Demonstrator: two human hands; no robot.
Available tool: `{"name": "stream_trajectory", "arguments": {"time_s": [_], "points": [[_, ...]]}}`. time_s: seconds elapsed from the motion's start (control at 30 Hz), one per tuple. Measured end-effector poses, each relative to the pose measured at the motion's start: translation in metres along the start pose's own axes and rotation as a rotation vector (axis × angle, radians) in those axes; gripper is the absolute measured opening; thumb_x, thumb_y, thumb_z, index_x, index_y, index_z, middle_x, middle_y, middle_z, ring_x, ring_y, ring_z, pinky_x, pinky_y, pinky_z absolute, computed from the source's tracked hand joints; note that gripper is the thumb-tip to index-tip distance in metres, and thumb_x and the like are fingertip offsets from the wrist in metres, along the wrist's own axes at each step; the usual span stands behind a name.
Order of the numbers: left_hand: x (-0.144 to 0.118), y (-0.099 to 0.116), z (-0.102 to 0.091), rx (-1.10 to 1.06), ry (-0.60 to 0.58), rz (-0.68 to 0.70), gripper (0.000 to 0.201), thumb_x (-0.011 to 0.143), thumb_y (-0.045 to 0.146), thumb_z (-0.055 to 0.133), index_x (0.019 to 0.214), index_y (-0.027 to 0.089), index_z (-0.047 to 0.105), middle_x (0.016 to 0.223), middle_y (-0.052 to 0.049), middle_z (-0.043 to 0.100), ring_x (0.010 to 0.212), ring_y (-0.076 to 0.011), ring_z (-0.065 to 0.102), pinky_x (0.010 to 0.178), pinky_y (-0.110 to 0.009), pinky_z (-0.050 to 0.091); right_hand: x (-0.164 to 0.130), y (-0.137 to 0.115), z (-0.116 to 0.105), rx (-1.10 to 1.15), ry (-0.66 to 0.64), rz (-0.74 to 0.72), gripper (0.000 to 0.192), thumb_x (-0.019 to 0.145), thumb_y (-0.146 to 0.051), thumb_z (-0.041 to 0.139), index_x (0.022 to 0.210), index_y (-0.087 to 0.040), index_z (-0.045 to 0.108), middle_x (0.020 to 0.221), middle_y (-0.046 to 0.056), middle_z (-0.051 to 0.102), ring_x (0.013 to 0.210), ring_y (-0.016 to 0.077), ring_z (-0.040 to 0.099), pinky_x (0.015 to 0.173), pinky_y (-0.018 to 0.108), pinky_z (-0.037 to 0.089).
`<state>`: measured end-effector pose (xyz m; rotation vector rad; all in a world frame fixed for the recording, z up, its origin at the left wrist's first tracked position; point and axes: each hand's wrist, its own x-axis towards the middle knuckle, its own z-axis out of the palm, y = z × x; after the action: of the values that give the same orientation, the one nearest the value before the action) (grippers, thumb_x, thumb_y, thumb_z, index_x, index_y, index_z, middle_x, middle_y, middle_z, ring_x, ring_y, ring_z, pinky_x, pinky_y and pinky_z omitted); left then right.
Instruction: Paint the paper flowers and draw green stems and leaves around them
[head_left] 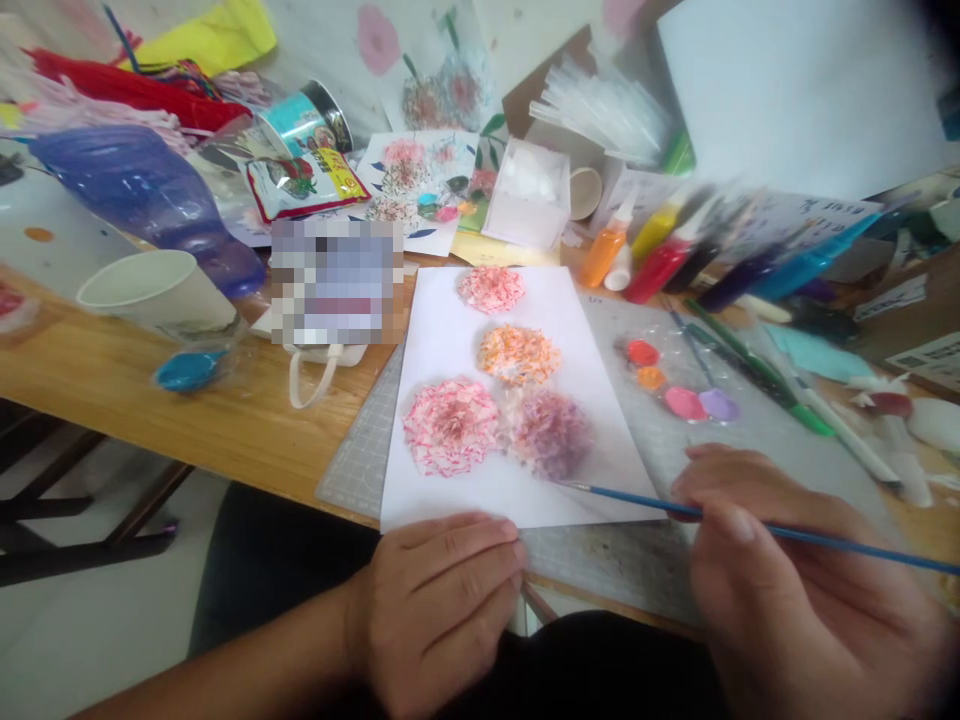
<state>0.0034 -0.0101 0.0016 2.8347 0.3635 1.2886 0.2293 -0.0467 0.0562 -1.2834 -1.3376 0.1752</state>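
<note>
A sheet of white paper [600,495] lies on a grey cutting mat [592,565], carrying several flower-like paint blooms in red, orange, pink and purple. My left hand [450,600] rests over the paper's near edge with its fingers stretched out side by side, holding nothing. In my right hand [787,570] is a thin blue paintbrush [630,499], pinched between thumb and fingers. Its tip is at the lower edge of the purple bloom [551,432]; whether it touches the paper I cannot tell. To the right are paint dabs [686,403] in red, orange, pink and lilac.
Several paint bottles [664,262] stand at the back right. On the left are a paper cup [150,285], a blue paint dab [187,370] and a pixelated phone-like item [337,285]. Green pens [765,375] lie on the right. A white box [527,195] stands behind the paper.
</note>
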Motion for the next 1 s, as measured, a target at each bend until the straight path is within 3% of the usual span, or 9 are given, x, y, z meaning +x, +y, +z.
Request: {"name": "stream_trajectory", "arguments": {"time_s": [0.17, 0.4, 0.67, 0.87, 1.0], "points": [[0.000, 0.000, 0.001, -0.004, 0.021, 0.006, 0.021, 0.072, 0.006, 0.060, 0.089, 0.004, 0.072, 0.101, -0.014, 0.075, 0.111, -0.0269, 0.065, 0.095, -0.037, 0.059, -0.001, -0.009, 0.004, -0.083, 0.057, 0.114, 0.008, 0.083, -0.018, 0.066, 0.076, -0.021, 0.066, 0.080, -0.001, 0.067, 0.088, 0.0161, 0.061, 0.088, 0.035, 0.044], [-0.001, 0.002, 0.004, -0.001, 0.041, -0.017, 0.019, 0.075, 0.008, 0.059, 0.089, 0.005, 0.072, 0.102, -0.013, 0.075, 0.112, -0.0263, 0.064, 0.095, -0.038, 0.059, -0.004, -0.009, 0.006, -0.050, 0.074, 0.136, 0.007, 0.084, -0.020, 0.066, 0.078, -0.022, 0.067, 0.082, -0.001, 0.068, 0.090, 0.0173, 0.062, 0.087, 0.037, 0.045], [0.001, 0.001, 0.002, 0.001, 0.040, -0.017, 0.019, 0.074, 0.007, 0.058, 0.088, 0.005, 0.072, 0.098, -0.013, 0.076, 0.106, -0.0253, 0.067, 0.092, -0.037, 0.060, -0.003, -0.013, 0.004, -0.136, 0.026, 0.115, 0.005, 0.083, -0.026, 0.068, 0.079, -0.024, 0.068, 0.084, -0.001, 0.069, 0.090, 0.0167, 0.062, 0.089, 0.036, 0.045], [0.000, -0.001, 0.005, -0.014, 0.058, 0.016, 0.019, 0.072, 0.007, 0.061, 0.087, 0.004, 0.072, 0.099, -0.014, 0.075, 0.105, -0.0269, 0.068, 0.093, -0.038, 0.059, -0.004, -0.010, 0.006, -0.033, 0.055, 0.127, 0.006, 0.083, -0.019, 0.067, 0.078, -0.022, 0.066, 0.080, -0.001, 0.067, 0.087, 0.0142, 0.061, 0.084, 0.031, 0.046], [-0.002, -0.001, 0.005, -0.010, 0.056, 0.029, 0.021, 0.070, 0.008, 0.061, 0.087, 0.003, 0.072, 0.099, -0.015, 0.075, 0.105, -0.0280, 0.068, 0.092, -0.039, 0.060, -0.003, -0.005, 0.008, 0.008, 0.000, 0.032, 0.007, 0.082, -0.013, 0.067, 0.080, -0.020, 0.066, 0.079, -0.002, 0.066, 0.085, 0.0131, 0.061, 0.082, 0.030, 0.046]]}}
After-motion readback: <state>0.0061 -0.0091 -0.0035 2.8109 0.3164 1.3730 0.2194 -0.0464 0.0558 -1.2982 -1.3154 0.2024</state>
